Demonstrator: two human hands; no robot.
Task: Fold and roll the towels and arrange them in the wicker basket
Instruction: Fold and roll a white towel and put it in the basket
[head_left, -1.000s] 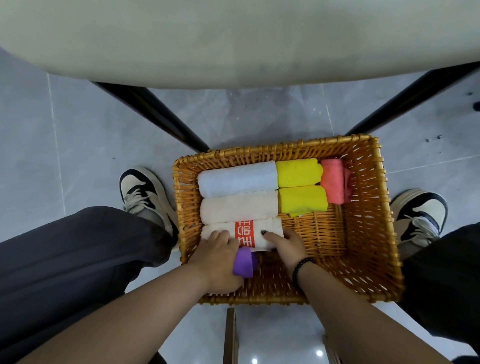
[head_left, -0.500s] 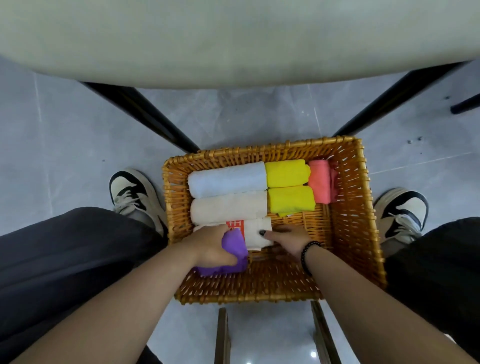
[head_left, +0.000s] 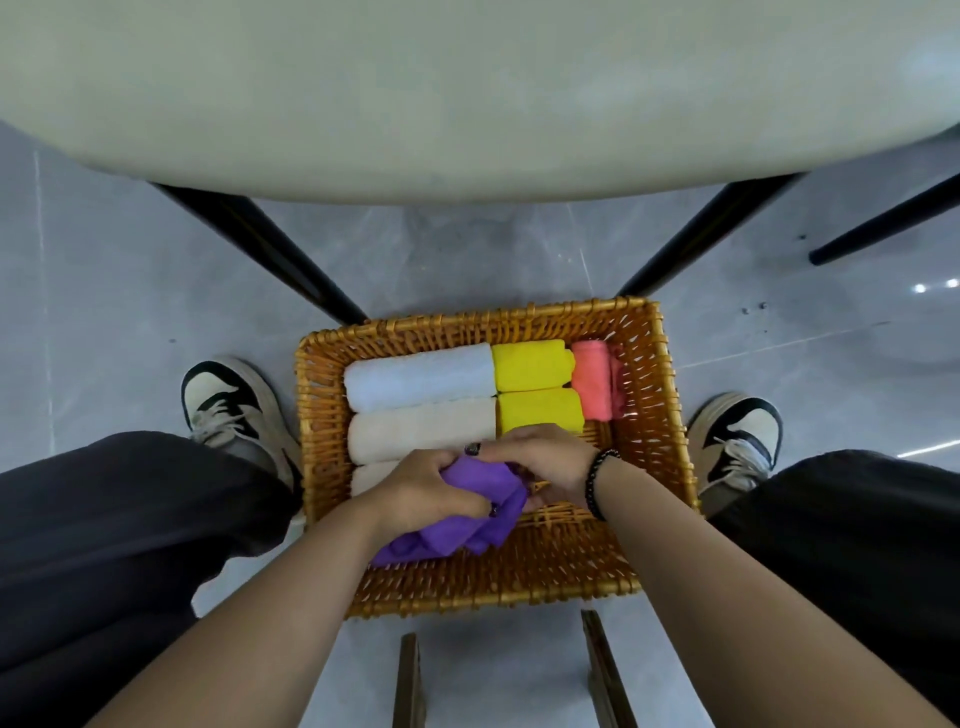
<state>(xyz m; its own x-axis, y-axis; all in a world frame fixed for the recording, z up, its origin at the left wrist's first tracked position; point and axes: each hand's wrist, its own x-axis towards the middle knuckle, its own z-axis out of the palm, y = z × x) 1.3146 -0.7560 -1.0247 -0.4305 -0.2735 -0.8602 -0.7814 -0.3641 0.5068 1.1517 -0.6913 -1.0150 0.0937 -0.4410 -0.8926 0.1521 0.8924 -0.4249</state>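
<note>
We gripped the loosening purple towel (head_left: 457, 519) with our left hand (head_left: 421, 488), right hand (head_left: 540, 462) pinching its edge, over the wicker basket (head_left: 670, 415)'s near half, where it risked unrolling.

No legible text on anything.

One wicker basket (head_left: 654, 395) sits on the floor. It holds seven towels: one rolled white towel (head_left: 418, 378), one rolled cream towel (head_left: 421, 428), a third pale roll (head_left: 370, 475) (mostly hidden by a hand), two rolled yellow towels (head_left: 530, 365) (head_left: 540, 410), one coral-pink towel (head_left: 592, 379) and one purple towel (head_left: 457, 525). Two hands (head_left: 421, 493) (head_left: 545, 457) are in the basket. Two sneakers (head_left: 234, 410) (head_left: 737, 441) flank it.
</note>
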